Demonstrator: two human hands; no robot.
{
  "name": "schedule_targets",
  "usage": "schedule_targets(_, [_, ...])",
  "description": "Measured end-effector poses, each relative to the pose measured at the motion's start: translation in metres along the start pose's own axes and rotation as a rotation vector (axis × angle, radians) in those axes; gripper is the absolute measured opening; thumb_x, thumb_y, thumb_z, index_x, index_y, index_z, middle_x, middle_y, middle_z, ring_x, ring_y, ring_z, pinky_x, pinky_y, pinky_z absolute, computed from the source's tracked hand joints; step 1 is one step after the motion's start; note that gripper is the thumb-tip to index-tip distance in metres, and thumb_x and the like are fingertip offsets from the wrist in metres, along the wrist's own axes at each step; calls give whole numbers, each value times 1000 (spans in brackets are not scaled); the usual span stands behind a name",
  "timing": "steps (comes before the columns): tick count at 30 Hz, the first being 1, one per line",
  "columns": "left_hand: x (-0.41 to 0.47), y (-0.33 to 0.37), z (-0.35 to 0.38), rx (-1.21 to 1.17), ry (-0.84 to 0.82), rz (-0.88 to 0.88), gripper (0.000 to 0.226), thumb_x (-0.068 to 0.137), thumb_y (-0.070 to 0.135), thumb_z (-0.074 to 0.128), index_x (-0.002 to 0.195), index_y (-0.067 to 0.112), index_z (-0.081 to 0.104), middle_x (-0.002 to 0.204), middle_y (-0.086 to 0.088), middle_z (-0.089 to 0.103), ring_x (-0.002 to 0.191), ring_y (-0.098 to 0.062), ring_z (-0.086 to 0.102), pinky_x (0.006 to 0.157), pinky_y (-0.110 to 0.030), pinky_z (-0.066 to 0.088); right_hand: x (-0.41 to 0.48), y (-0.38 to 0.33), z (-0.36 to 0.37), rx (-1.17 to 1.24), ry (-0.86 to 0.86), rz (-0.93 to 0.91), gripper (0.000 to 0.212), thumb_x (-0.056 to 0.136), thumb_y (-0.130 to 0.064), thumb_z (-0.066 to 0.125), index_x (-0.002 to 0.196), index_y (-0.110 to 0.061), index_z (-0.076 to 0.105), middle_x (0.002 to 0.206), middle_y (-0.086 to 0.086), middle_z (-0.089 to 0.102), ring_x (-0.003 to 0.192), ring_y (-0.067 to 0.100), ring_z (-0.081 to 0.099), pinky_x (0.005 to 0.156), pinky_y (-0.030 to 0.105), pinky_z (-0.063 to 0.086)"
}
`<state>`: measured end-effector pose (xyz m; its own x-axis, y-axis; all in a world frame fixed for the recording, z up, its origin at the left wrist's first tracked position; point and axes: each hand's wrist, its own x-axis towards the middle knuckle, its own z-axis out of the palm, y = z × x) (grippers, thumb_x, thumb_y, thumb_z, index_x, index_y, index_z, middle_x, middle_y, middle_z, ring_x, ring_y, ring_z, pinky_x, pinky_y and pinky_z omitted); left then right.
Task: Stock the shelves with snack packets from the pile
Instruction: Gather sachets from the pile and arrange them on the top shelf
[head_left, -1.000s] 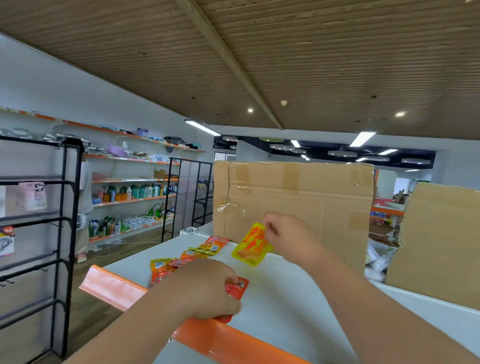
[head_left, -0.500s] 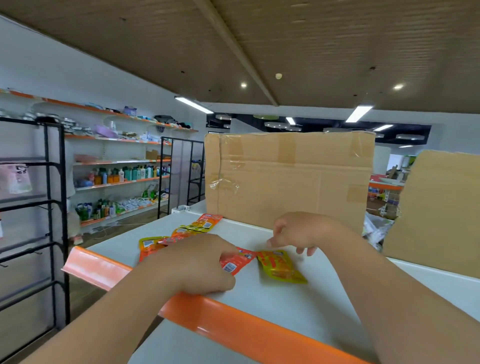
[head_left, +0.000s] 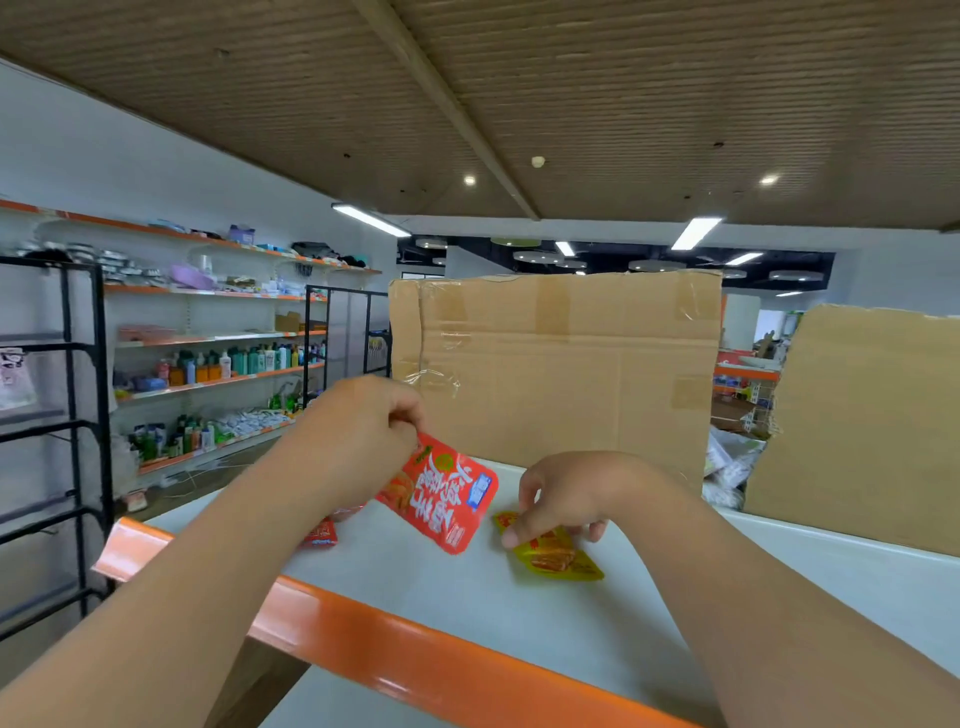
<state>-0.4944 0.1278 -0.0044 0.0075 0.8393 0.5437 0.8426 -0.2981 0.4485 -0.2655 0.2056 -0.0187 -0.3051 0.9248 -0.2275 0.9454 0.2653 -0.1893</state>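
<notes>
A white shelf top (head_left: 519, 613) with an orange front lip (head_left: 415, 660) lies before me. My left hand (head_left: 363, 426) pinches the top edge of a red snack packet (head_left: 441, 493) and holds it lifted and tilted above the shelf. My right hand (head_left: 566, 493) rests its fingertips on a yellow packet (head_left: 556, 558) that lies flat on the shelf. Another red packet (head_left: 321, 535) lies on the shelf behind my left forearm, which partly hides it.
A large cardboard box (head_left: 556, 374) stands at the back of the shelf, with a second cardboard box (head_left: 862, 431) at the right. Black racks (head_left: 78, 426) and stocked wall shelves (head_left: 218, 364) line the left side of the aisle.
My left hand has lifted the red packet off the shelf. The right hand set the yellow packet down earlier and has now moved closer, its fingertips on it.
</notes>
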Motion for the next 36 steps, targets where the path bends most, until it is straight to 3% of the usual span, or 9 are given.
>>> schedule_targets(5, [17,10,4,71,-170,-56,26,95,12,54,83,26,73,84,8,69,75,-11,63,61,-25,44,2,1,0,-12,-1,2,65,73,-57,81,115,-10,64,88,10,58,73,25,56,72,35,55])
schedule_targets(9, [9,-12,36,376,-578,-60,39,94,28,55,131,34,64,135,9,61,119,-16,58,94,-26,48,-1,-1,-2,-94,-9,13,56,78,-44,79,118,-8,65,105,21,68,67,26,52,61,32,44])
schedule_targets(12, [-1,-21,49,307,-617,-15,51,97,35,48,147,44,48,158,15,39,144,-14,37,115,-30,35,-5,-1,-5,-112,-2,27,51,82,-38,77,123,-10,64,112,15,68,72,24,54,64,30,45])
schedule_targets(15, [-5,-24,57,144,-562,24,50,96,39,50,145,51,46,156,19,40,142,-8,39,113,-26,35,-7,-1,-6,-158,10,54,51,84,-40,75,124,-10,65,95,8,64,75,23,57,63,28,46])
schedule_targets(18, [-9,-24,63,127,-537,132,49,89,55,54,138,55,51,141,24,55,128,-4,49,105,-25,41,-9,-2,-7,-180,22,84,53,84,-43,74,125,-10,65,119,12,67,100,30,67,74,33,54])
schedule_targets(21, [-13,-23,67,183,-472,219,47,89,64,57,135,52,55,132,22,61,122,-5,51,101,-28,43,-12,-3,-8,-184,-4,107,56,83,-45,75,128,-15,63,126,10,65,115,29,65,72,32,52])
schedule_targets(28, [-15,-27,68,195,-449,207,60,85,74,56,140,52,50,138,21,54,127,-6,48,104,-29,41,-17,0,-11,-196,-14,113,54,82,-42,76,131,-28,58,104,-1,64,110,26,67,87,37,57])
schedule_targets(32, [-12,-29,69,187,-516,197,71,77,84,52,141,54,46,134,23,52,125,-6,47,105,-34,42,-13,-1,-11,-244,19,110,54,81,-43,76,130,-29,59,116,-1,64,100,20,65,81,31,54])
schedule_targets(36, [-8,-23,62,218,-538,212,57,85,73,60,137,51,52,136,25,54,125,-3,50,103,-29,43,-15,2,-13,-257,56,116,56,79,-44,77,131,-31,58,114,-6,57,91,17,57,72,26,47])
